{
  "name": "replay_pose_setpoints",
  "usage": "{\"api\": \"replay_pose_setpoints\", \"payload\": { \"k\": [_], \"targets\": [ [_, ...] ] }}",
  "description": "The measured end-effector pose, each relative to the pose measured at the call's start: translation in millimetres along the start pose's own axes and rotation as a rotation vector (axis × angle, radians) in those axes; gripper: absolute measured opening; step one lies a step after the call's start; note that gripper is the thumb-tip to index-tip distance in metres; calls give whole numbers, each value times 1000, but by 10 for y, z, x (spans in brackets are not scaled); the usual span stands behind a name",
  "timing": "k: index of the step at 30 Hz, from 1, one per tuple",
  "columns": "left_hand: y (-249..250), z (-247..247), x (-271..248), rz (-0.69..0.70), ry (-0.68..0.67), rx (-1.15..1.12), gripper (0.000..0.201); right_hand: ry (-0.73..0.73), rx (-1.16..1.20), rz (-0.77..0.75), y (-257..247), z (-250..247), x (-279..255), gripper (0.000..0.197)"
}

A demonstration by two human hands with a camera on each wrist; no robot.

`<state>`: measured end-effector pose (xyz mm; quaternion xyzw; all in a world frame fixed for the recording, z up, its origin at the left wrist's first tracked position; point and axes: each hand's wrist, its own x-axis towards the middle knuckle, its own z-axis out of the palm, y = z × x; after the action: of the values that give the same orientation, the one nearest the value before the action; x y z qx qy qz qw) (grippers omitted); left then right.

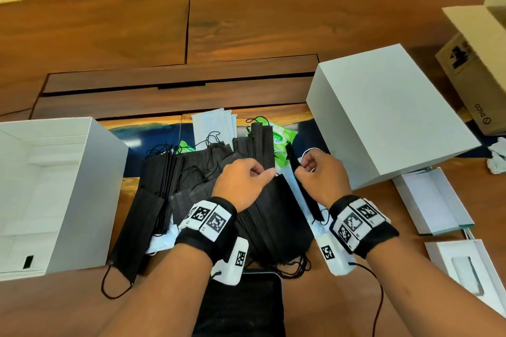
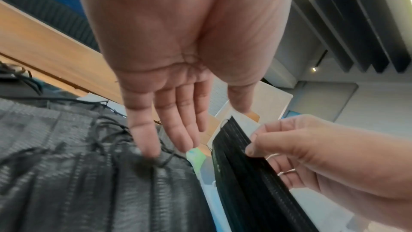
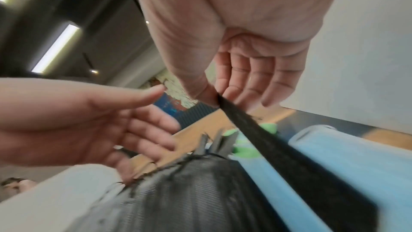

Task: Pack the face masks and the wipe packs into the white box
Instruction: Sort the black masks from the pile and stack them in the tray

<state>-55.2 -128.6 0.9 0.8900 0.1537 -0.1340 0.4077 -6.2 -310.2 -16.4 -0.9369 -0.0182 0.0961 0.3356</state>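
An open white box (image 1: 90,186) stands at the left of the table. Beside it lies a loose pile of black face masks (image 1: 273,221) (image 2: 78,183) (image 3: 189,200), with light blue masks (image 1: 210,126) and green wipe packs (image 1: 283,138) behind it. My right hand (image 1: 304,167) (image 3: 223,94) (image 2: 289,147) pinches a thin bundle of black masks (image 1: 306,197) (image 2: 240,165) (image 3: 289,165) on edge between thumb and fingers. My left hand (image 1: 267,172) (image 2: 178,130) is next to it, fingers straight, with the little fingertip touching the pile.
The white lid (image 1: 383,117) stands right of the masks. A cardboard box (image 1: 471,76), a flat white carton (image 1: 432,200) and a white tray (image 1: 471,268) fill the right side. A dark tablet (image 1: 241,304) lies at the near edge between my arms.
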Motion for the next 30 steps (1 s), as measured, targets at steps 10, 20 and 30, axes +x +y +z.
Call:
{"api": "replay_pose_setpoints", "payload": {
  "k": [10,20,30],
  "targets": [
    [154,-90,-150,-330,-90,-535,16,-227,183,-134,-323,137,-358,13],
    [-148,-310,-337,-582,-93,-612,9,-415,15,258,131,326,-448,54],
    [-310,-458,-419,-605,48,-706,9,-375,-24,192,50,420,-494,42]
  ]
}}
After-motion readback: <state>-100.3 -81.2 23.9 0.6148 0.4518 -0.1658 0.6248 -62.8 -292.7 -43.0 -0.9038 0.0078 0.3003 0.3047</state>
